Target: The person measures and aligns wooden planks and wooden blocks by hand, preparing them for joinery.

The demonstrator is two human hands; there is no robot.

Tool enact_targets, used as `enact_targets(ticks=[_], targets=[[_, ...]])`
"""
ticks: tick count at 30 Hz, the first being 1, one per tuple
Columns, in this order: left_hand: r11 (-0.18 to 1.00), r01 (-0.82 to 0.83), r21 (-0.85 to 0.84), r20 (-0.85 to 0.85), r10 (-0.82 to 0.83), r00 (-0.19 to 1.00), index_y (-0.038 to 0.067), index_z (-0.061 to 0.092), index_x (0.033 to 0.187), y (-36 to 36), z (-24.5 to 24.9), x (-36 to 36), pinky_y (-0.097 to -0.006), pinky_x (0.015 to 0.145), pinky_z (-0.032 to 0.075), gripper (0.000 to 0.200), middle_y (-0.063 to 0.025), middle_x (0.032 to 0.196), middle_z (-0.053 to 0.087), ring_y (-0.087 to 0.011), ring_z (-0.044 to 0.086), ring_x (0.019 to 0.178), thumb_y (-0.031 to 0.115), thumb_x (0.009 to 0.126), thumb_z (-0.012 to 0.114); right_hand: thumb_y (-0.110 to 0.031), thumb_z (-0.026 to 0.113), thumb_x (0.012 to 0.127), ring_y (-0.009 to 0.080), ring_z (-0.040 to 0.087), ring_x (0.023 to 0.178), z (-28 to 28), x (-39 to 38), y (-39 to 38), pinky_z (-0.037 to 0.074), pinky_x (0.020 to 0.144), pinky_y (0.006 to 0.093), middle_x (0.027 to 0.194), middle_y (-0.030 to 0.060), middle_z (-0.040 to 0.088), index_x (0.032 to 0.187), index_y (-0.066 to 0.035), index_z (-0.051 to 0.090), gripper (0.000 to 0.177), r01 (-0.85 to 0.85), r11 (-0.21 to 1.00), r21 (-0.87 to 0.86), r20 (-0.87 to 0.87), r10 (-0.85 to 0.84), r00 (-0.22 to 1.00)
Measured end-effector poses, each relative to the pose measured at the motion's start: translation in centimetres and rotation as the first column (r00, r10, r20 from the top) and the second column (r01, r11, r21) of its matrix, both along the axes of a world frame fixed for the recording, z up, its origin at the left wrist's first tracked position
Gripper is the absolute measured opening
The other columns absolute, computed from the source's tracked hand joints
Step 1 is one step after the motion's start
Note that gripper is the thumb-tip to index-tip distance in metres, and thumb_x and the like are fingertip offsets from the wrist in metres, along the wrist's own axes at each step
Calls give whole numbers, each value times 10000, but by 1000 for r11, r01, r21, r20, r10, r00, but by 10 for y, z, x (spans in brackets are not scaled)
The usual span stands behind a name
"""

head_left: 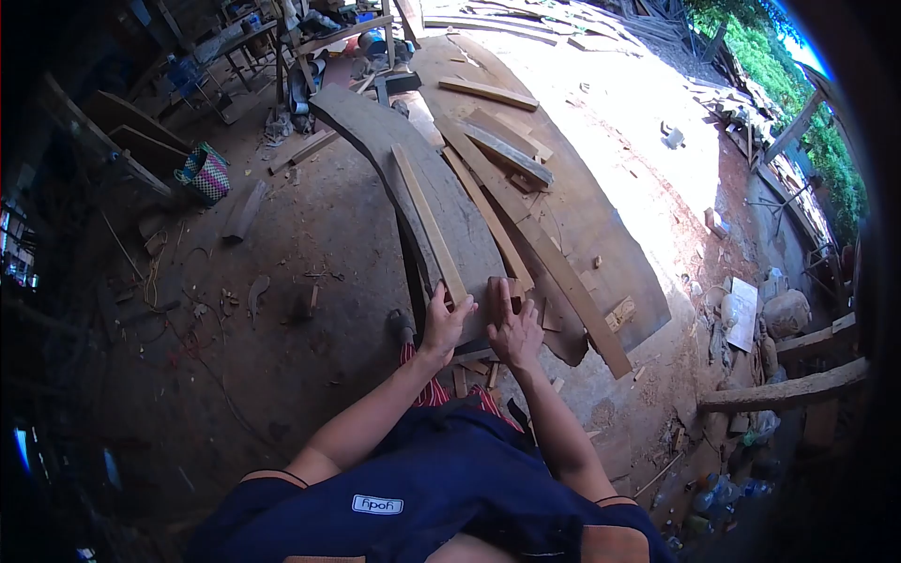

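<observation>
My left hand (445,325) is closed around the near end of a long, narrow wooden strip (424,211). The strip lies lengthwise along a grey, curved wooden slab (375,127). Just to the right, my right hand (516,330) grips a small dark brown wooden block (503,290) near the slab's near end, with the index finger stretched over its top. The block's underside and part of its sides are hidden by the fingers. A second narrow strip (488,218) runs along the slab's right edge.
A broad, irregular wooden board (610,235) on the right carries a long plank (563,281) and several offcuts. A checkered basket (204,174) stands at left. Scraps litter the floor, and a curved wooden beam (788,388) juts in at right.
</observation>
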State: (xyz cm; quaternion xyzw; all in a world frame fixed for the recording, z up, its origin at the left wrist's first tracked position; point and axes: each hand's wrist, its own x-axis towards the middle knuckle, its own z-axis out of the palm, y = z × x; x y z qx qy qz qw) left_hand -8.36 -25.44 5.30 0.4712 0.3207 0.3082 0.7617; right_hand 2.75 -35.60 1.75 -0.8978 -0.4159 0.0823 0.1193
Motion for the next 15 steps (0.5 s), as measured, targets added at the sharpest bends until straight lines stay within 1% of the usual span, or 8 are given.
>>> enact_targets(ticks=[4, 6, 7, 9, 10, 11, 13, 15], targets=[[997, 71, 4, -59, -71, 996, 31, 422, 1236, 5, -23, -3, -257, 811, 535, 365, -63, 1035, 545, -114, 587, 884, 8, 904, 571, -332, 680, 732, 375, 541, 990, 1, 0, 1, 512, 771, 456, 1112, 208, 443, 1512, -355, 140, 948, 5, 1000, -13, -11, -6, 1000], [993, 114, -27, -115, -116, 987, 25, 405, 1251, 10, -37, -4, -325, 851, 530, 482, -136, 1095, 526, -210, 593, 958, 65, 843, 658, -332, 678, 731, 376, 540, 989, 1, 1, -1, 512, 773, 459, 1111, 207, 443, 1512, -353, 142, 947, -2, 1000, -10, 0, 2, 1000], [994, 104, -38, -117, -108, 987, 25, 405, 1251, 18, -53, -2, -325, 851, 530, 482, -136, 1095, 526, -210, 593, 958, 65, 843, 658, -332, 677, 731, 377, 539, 987, 1, 0, -1, 512, 775, 462, 1110, 207, 443, 1512, -352, 144, 946, -7, 1000, 8, 10, 7, 1000], [914, 201, 352, -471, -13, 882, -21, 414, 1213, 35, -82, 3, -345, 826, 530, 535, -133, 1086, 540, -223, 591, 978, 106, 785, 708, -333, 676, 730, 380, 538, 985, 1, -1, 1, 512, 777, 462, 1110, 208, 441, 1512, -349, 143, 946, -15, 1000, 10, 8, 15, 1000], [880, 191, 435, -554, 94, 827, -49, 368, 1233, 28, -60, 5, -420, 915, 472, 685, -220, 1143, 464, -329, 526, 1067, 176, 706, 744, -333, 674, 729, 382, 537, 982, 2, 0, 1, 511, 779, 463, 1111, 209, 440, 1513, -346, 142, 947, -10, 1000, 23, 12, 10, 1000], [884, 191, 427, -553, 88, 828, -49, 368, 1233, 28, -57, 7, -420, 915, 472, 685, -220, 1143, 464, -329, 526, 1067, 176, 706, 744, -333, 674, 729, 382, 537, 982, 2, 0, 0, 511, 779, 463, 1111, 209, 440, 1513, -346, 142, 947, -9, 1000, 13, 14, 8, 1000], [870, 234, 434, -645, 120, 755, -87, 283, 1325, 34, -59, 10, -425, 1019, 398, 815, -282, 1270, 361, -403, 448, 1168, 172, 691, 724, -332, 667, 729, 382, 536, 972, 4, 0, 1, 514, 772, 462, 1114, 211, 436, 1513, -345, 141, 944, -7, 1000, -11, -7, 7, 1000], [881, 311, 357, -685, 20, 728, -123, 211, 1379, 41, -59, 10, -448, 1027, 373, 908, -275, 1280, 339, -412, 423, 1162, 198, 696, 716, -328, 662, 729, 380, 535, 964, 4, 1, 0, 515, 760, 461, 1103, 209, 436, 1514, -339, 139, 944, -8, 1000, -17, 9, 8, 1000]])
